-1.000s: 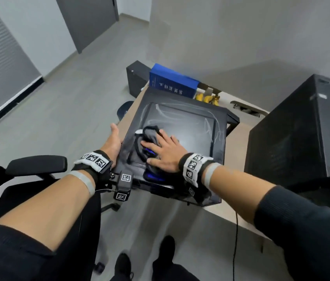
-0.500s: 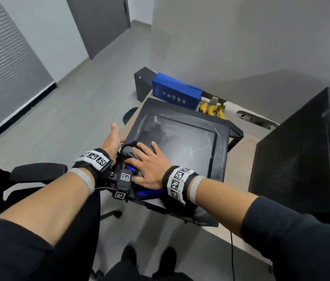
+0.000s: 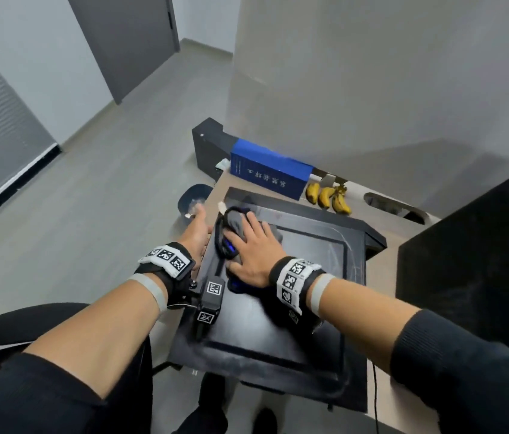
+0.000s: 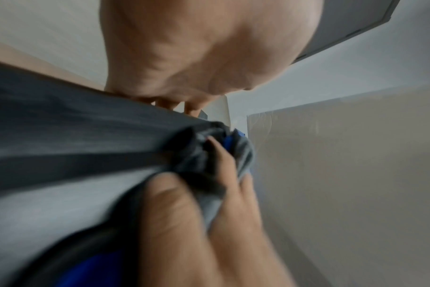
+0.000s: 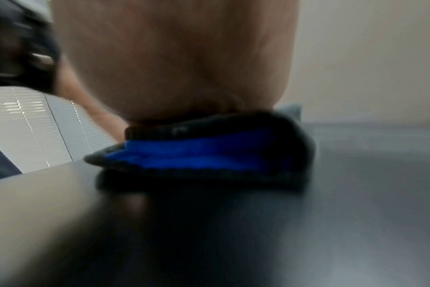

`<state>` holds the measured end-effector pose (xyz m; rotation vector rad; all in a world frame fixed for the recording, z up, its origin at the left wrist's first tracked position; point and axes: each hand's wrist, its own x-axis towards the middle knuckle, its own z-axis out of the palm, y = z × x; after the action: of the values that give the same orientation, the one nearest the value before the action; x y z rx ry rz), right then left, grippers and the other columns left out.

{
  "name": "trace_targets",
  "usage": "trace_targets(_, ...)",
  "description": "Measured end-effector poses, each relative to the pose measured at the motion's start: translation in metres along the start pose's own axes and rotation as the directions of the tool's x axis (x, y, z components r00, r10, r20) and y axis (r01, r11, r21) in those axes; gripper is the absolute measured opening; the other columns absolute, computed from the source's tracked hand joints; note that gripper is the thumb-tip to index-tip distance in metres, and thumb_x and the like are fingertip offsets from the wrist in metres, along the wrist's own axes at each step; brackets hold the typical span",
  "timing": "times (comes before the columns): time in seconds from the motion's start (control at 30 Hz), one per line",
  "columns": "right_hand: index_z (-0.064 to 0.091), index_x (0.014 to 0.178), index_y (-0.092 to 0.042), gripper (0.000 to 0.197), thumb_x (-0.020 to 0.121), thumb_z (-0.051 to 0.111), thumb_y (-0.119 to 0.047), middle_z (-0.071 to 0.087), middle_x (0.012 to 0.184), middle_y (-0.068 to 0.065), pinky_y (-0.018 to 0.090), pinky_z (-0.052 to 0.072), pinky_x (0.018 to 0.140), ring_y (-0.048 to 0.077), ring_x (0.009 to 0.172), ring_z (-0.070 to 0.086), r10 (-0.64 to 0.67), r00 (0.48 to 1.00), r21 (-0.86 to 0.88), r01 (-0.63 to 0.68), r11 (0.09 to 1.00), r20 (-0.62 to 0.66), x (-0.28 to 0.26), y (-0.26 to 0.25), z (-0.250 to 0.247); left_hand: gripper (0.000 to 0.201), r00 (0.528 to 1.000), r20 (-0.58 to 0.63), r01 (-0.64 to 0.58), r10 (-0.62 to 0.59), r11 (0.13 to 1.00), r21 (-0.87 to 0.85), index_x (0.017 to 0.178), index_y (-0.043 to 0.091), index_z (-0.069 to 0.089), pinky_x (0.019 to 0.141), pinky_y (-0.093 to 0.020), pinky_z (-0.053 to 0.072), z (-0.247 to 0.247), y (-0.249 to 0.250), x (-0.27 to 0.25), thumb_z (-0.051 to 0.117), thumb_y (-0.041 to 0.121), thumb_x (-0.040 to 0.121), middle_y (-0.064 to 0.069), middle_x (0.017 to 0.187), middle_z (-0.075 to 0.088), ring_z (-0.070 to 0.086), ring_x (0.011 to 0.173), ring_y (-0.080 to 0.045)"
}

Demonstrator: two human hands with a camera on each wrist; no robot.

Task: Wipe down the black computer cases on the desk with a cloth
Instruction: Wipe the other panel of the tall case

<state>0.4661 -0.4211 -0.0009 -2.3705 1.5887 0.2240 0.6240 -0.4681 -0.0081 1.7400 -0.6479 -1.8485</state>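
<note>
A black computer case point(image 3: 294, 308) lies flat on the desk, glass panel up. A crumpled grey and blue cloth point(image 3: 236, 225) sits near the panel's far left corner. My right hand point(image 3: 253, 249) presses it down with straight, spread fingers. The right wrist view shows the cloth point(image 5: 197, 153) flattened under the palm point(image 5: 172, 58) on the glossy panel point(image 5: 356, 174). My left hand point(image 3: 198, 228) holds the case's left edge, thumb up; its palm point(image 4: 204, 48) sits against that edge, fingertips curled over it. A second, taller black case point(image 3: 481, 261) stands upright at the right.
Behind the flat case lie a blue box point(image 3: 270, 170) and some bananas point(image 3: 328, 195) on the light desk point(image 3: 381, 223). A black unit point(image 3: 209, 145) stands on the floor beyond the desk. An office chair's armrest point(image 3: 28, 324) is at my lower left.
My right hand slid the cloth toward the panel's near left corner, then out to the far left corner. The left hand stayed on the case's left edge.
</note>
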Motion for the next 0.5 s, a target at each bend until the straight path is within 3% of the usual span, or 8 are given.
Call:
trace_targets(0.07, 0.016, 0.158, -0.031, 0.073, 0.095, 0.043, -0.058, -0.004, 0.167, 0.012, 0.049, -0.003, 0.124, 0.029, 0.153, -0.012, -0.025, 1.0, 0.047, 0.024, 0.999, 0.018, -0.01, 0.002, 0.003, 0.072, 0.999, 0.019, -0.03, 0.03, 0.999, -0.014, 0.108, 0.012, 0.068, 0.072, -0.036, 0.058, 0.012, 0.01, 0.009, 0.025, 0.069, 0.099, -0.017, 0.095, 0.073, 0.07, 0.077, -0.026)
trace_targets(0.13, 0.013, 0.159, -0.032, 0.074, 0.096, 0.041, -0.06, -0.001, 0.167, 0.012, 0.046, -0.001, 0.124, 0.029, 0.153, -0.009, 0.059, 0.998, 0.066, -0.06, 0.996, 0.011, -0.015, 0.02, 0.003, 0.059, 0.997, -0.021, -0.078, 0.08, 0.994, 0.07, 0.108, 0.01, 0.068, 0.095, -0.041, 0.054, 0.024, 0.016, 0.015, 0.042, 0.062, 0.098, -0.019, 0.114, 0.07, 0.069, 0.096, -0.03)
trace_targets(0.2, 0.014, 0.159, -0.028, 0.076, 0.096, 0.039, -0.061, 0.006, 0.166, 0.015, 0.046, 0.001, 0.124, 0.031, 0.153, -0.005, 0.233, 0.972, 0.1, -0.23, 0.968, -0.019, -0.032, 0.051, 0.005, 0.063, 0.99, -0.088, -0.084, 0.107, 0.968, 0.235, 0.129, 0.003, 0.06, 0.108, -0.042, 0.045, 0.036, 0.018, 0.017, 0.057, 0.055, 0.094, -0.02, 0.136, 0.059, 0.059, 0.121, -0.033)
trace_targets(0.23, 0.015, 0.159, -0.026, 0.076, 0.096, 0.038, -0.062, 0.007, 0.166, 0.017, 0.046, 0.001, 0.124, 0.033, 0.153, -0.005, 0.332, 0.943, 0.124, -0.328, 0.936, -0.014, -0.047, 0.069, 0.007, 0.074, 0.984, -0.122, -0.081, 0.131, 0.934, 0.349, 0.142, 0.0, 0.048, 0.112, -0.041, 0.04, 0.042, 0.019, 0.017, 0.061, 0.053, 0.092, -0.02, 0.147, 0.049, 0.051, 0.131, -0.035)
trace_targets(0.3, 0.014, 0.159, -0.021, 0.077, 0.097, 0.034, -0.062, 0.006, 0.164, 0.022, 0.046, 0.001, 0.124, 0.036, 0.152, -0.006, 0.504, 0.864, 0.148, -0.501, 0.853, 0.021, -0.077, 0.096, 0.008, 0.088, 0.974, -0.179, -0.026, 0.138, 0.857, 0.515, 0.151, -0.004, 0.031, 0.116, -0.043, 0.035, 0.047, 0.02, 0.016, 0.066, 0.049, 0.09, -0.021, 0.155, 0.035, 0.04, 0.139, -0.038)
trace_targets(0.4, 0.008, 0.159, -0.017, 0.08, 0.097, 0.033, -0.062, 0.001, 0.162, 0.029, 0.049, 0.0, 0.123, 0.042, 0.151, -0.01, 0.637, 0.766, 0.118, -0.643, 0.756, 0.089, -0.088, 0.088, 0.005, 0.083, 0.972, -0.192, -0.006, 0.132, 0.839, 0.544, 0.15, -0.003, 0.032, 0.115, -0.045, 0.035, 0.046, 0.02, 0.017, 0.064, 0.047, 0.092, -0.021, 0.154, 0.036, 0.04, 0.139, -0.039)
trace_targets(0.43, 0.007, 0.159, -0.017, 0.081, 0.096, 0.033, -0.062, -0.002, 0.162, 0.029, 0.052, -0.001, 0.122, 0.043, 0.15, -0.011, 0.621, 0.78, 0.098, -0.626, 0.773, 0.082, -0.079, 0.075, 0.005, 0.082, 0.975, -0.176, -0.027, 0.135, 0.86, 0.51, 0.151, -0.001, 0.032, 0.116, -0.045, 0.033, 0.043, 0.02, 0.02, 0.059, 0.05, 0.093, -0.02, 0.156, 0.035, 0.038, 0.14, -0.038)
trace_targets(0.5, 0.007, 0.159, -0.019, 0.081, 0.096, 0.035, -0.062, -0.002, 0.163, 0.026, 0.054, -0.003, 0.121, 0.042, 0.15, -0.011, 0.474, 0.879, 0.083, -0.476, 0.875, 0.05, -0.05, 0.052, 0.004, 0.091, 0.98, -0.125, -0.088, 0.154, 0.904, 0.419, 0.155, 0.008, 0.03, 0.12, -0.046, 0.026, 0.04, 0.019, 0.027, 0.046, 0.068, 0.088, -0.016, 0.16, 0.031, 0.032, 0.145, -0.034)
